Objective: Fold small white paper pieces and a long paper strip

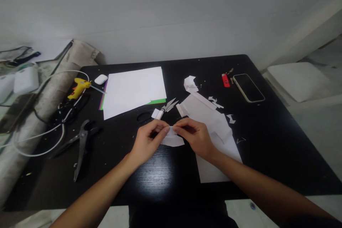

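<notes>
Pinched between your left hand [148, 138] and right hand [197, 136] is a small white creased paper piece [173, 141]; you're apparently folding, and next likely needs even pressing.

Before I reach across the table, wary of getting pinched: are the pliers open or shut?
Open: the pliers lie on the black table with their handles spread well apart and their jaws parted.

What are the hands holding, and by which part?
A white paper piece, its left side pinched by the left hand, its right side by the right hand.
</notes>
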`<action>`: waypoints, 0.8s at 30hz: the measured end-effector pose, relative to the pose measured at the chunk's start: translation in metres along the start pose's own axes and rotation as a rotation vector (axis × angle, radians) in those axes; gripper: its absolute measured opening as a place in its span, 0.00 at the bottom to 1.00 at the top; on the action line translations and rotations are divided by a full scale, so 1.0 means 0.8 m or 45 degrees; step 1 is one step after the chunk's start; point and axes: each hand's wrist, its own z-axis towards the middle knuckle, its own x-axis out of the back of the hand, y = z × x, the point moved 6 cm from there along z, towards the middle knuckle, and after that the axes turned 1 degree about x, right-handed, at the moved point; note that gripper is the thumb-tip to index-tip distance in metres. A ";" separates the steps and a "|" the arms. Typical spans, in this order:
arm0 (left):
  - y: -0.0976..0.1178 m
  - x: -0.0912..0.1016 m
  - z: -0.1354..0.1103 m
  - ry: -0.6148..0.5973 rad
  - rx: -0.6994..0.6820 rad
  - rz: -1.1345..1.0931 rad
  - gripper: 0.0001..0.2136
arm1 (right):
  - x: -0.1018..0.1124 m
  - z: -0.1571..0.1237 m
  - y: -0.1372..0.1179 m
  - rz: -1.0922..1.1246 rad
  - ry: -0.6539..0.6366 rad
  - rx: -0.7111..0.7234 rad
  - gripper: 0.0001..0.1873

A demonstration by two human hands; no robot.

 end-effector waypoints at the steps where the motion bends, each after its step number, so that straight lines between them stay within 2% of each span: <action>1: 0.000 0.000 0.000 0.002 -0.004 0.005 0.06 | 0.000 0.000 0.000 0.002 -0.003 -0.004 0.05; 10: 0.009 0.004 -0.002 0.017 -0.085 0.129 0.08 | -0.003 -0.002 -0.005 0.019 -0.041 -0.068 0.08; 24: 0.000 0.002 0.000 0.027 -0.017 0.066 0.07 | -0.003 -0.001 0.003 -0.001 -0.035 -0.113 0.08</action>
